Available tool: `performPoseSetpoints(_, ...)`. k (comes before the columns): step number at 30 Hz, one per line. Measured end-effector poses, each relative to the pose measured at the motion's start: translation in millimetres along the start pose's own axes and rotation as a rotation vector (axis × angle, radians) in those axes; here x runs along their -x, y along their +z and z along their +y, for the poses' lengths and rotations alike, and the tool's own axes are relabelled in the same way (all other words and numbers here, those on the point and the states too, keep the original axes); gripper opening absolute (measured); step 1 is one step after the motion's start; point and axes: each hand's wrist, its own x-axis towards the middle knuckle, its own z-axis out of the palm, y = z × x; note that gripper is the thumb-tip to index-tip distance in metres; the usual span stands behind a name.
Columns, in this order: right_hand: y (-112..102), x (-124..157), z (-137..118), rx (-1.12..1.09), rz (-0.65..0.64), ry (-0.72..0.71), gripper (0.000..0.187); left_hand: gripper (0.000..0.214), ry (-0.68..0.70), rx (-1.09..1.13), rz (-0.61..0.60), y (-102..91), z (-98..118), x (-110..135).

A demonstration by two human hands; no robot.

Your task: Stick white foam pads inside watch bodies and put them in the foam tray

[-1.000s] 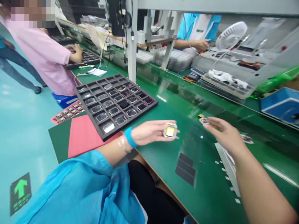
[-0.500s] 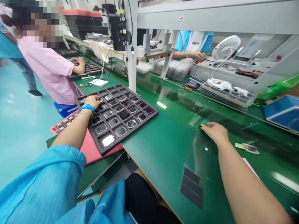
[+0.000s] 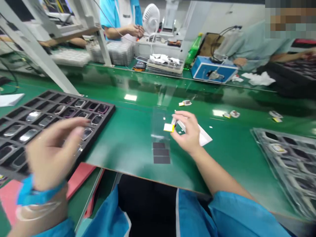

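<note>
My left hand (image 3: 51,151), blurred, hovers with its fingers apart over the corner of a dark foam tray (image 3: 108,110) and holds nothing. The tray's compartments carry small glassy rectangular parts (image 3: 28,135). A blue band (image 3: 32,192) circles that wrist. My right hand (image 3: 189,131) pinches a small yellow-and-white flat part (image 3: 169,127) above the green bench (image 3: 138,158). A white paper piece (image 3: 203,136) lies partly under that hand, and a clear film (image 3: 159,123) sits just left of it.
Several small parts (image 3: 234,114) lie on the bench, and a clear blister tray (image 3: 283,161) sits at the right. Beyond stand a blue box (image 3: 213,69) and a green bottle (image 3: 194,54). Co-workers in blue (image 3: 120,19) and pale green (image 3: 247,42) work across the bench.
The view has swung right. My left hand has lifted off the tray, and my right hand now holds the yellow part above the bench.
</note>
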Motion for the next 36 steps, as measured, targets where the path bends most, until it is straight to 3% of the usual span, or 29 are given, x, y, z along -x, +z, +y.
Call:
performPoseSetpoints(1,-2,9,-9,-0.027,-0.024,-0.026,0.042,0.038,-0.007,0.087,-0.150,31.3,16,11)
performPoseSetpoints(2,-3,16,-15,-0.057,-0.049,-0.050,0.041,0.046,-0.065,0.211,-0.387,62.9,27,17)
performPoseSetpoints(5,-1,28,-24,-0.145,-0.090,-0.051,0.031,0.049,-0.340,0.679,-0.847,148.7,37,7)
performPoseSetpoints(7,3,30,-21,-0.183,-0.089,0.054,0.023,0.036,-0.510,0.907,-0.975,188.4,31,-8)
performPoseSetpoints(9,5,31,-15,-0.208,-0.095,0.196,0.021,0.022,-0.632,1.031,-1.005,210.7,24,-19)
performPoseSetpoints(12,8,32,-5,-0.247,-0.164,0.324,0.018,0.010,-0.724,1.078,-0.966,219.9,15,-23)
performPoseSetpoints(15,10,34,-3,-0.301,-0.231,0.352,0.013,0.012,-0.726,1.036,-0.940,217.1,9,-20)
performPoseSetpoints(22,10,33,-15,-0.352,-0.187,0.335,0.008,0.031,-0.685,1.027,-0.959,213.9,4,-17)
performPoseSetpoints(28,2,27,-13,-0.302,-0.087,0.343,0.008,0.037,-0.641,1.049,-0.855,208.9,12,-15)
performPoseSetpoints(32,3,25,-14,-0.208,0.004,0.377,0.006,0.047,-0.544,1.020,-0.821,207.4,13,-13)
performPoseSetpoints(36,5,25,-18,-0.104,-0.077,0.363,0.006,0.054,-0.359,0.968,-0.763,209.1,11,-12)
